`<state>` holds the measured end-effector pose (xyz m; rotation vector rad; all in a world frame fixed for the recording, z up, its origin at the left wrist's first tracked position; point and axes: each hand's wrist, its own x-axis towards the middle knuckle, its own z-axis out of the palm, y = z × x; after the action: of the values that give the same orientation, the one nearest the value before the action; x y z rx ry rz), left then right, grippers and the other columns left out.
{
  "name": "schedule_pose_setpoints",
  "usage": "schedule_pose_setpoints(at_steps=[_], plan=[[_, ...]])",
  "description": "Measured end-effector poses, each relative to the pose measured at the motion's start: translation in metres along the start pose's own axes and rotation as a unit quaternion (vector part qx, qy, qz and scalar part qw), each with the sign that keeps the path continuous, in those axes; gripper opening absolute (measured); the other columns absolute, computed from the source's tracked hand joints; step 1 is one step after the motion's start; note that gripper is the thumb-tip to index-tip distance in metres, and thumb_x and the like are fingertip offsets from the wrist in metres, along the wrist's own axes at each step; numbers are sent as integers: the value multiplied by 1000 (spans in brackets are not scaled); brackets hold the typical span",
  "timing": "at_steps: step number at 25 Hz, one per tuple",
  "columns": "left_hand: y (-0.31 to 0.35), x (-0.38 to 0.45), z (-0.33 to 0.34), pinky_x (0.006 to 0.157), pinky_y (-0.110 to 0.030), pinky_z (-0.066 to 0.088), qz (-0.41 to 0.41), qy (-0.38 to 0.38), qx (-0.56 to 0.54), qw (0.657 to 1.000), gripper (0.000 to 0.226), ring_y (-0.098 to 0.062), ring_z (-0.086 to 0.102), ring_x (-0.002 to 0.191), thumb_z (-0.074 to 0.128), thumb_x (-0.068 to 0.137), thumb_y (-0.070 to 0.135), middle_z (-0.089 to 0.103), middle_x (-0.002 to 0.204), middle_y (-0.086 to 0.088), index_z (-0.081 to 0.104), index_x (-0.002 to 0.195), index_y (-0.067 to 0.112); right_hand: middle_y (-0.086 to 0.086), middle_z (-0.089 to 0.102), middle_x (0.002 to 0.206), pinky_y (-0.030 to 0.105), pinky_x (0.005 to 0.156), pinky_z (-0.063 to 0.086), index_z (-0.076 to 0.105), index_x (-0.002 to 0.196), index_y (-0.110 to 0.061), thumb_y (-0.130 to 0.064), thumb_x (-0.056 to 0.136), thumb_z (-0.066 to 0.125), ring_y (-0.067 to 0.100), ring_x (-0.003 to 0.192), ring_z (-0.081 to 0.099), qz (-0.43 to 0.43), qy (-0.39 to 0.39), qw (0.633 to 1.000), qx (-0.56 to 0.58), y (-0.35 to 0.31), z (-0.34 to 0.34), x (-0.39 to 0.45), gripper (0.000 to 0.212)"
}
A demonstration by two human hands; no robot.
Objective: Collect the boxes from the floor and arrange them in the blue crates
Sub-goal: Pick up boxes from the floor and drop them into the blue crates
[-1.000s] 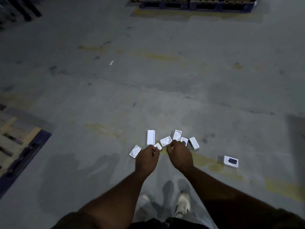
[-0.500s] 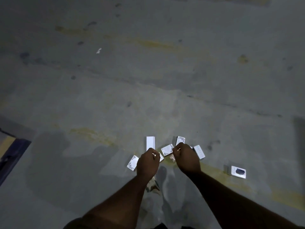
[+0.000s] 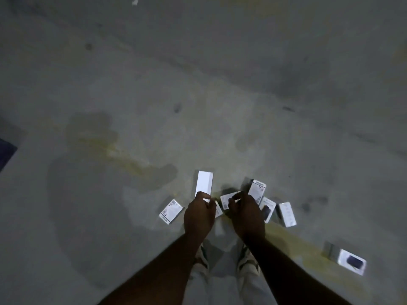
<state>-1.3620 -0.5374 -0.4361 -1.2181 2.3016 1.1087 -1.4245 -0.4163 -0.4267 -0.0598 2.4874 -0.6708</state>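
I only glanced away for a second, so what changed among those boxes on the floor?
The left hand has reached to the plain white box and now pinches its near end; the right hand now grips a labelled box. The view has tipped down toward the floor. The other boxes lie where they were, including the lone box at right.

Left hand (image 3: 199,213): reaching down and forward, fingers curled, pinching the near end of a white box.
Right hand (image 3: 246,213): alongside, fingers curled onto another box.
Forearms: both bare, extended from the near edge.
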Motion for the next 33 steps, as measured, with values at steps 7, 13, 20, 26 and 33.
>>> schedule_pose_setpoints(at_steps=[7, 13, 20, 26, 33], plan=[[-80, 142, 155, 89, -35, 47, -115, 4, 1, 993, 37, -27, 65, 108, 62, 93, 38, 70, 113, -5, 53, 123, 20, -4, 67, 93, 40, 74, 57, 57, 100, -31, -43, 89, 49, 16, 83, 66, 32, -52, 996, 70, 95, 136, 135, 18], [-123, 218, 215, 93, -44, 47, -118, 70, 62, 989, 59, -31, 51, 121, 73, 84, 41, 52, 127, -11, 49, 128, 10, 4, 64, 96, 38, 75, 55, 58, 96, -21, -30, 93, 53, 19, 83, 62, 11, -57, 996, 67, 135, 211, 188, 11], [-148, 285, 254, 105, -48, 40, -173, 57, 130, 975, 121, -34, 42, 134, 85, 66, 56, 40, 146, -15, 19, 152, 5, -2, 60, 91, 39, 75, 53, 55, 97, -25, -49, 91, 43, 12, 81, 59, -9, -60, 994, 95, 150, 265, 217, 27], [-166, 297, 259, 106, -54, 37, -222, 66, 84, 969, 120, -37, 39, 135, 90, 64, 46, 38, 146, -16, 17, 152, 8, -1, 60, 101, 35, 77, 54, 56, 108, -24, -36, 96, 51, 9, 84, 61, -10, -75, 991, 112, 149, 275, 236, 17], [-125, 233, 194, 93, -44, 53, -166, 97, -122, 974, 89, -32, 60, 110, 84, 70, 45, 44, 132, -6, 33, 138, 16, 4, 61, 118, 33, 87, 52, 44, 131, -16, -45, 94, 58, 17, 104, 62, -9, -123, 977, 174, 91, 234, 197, 48]])
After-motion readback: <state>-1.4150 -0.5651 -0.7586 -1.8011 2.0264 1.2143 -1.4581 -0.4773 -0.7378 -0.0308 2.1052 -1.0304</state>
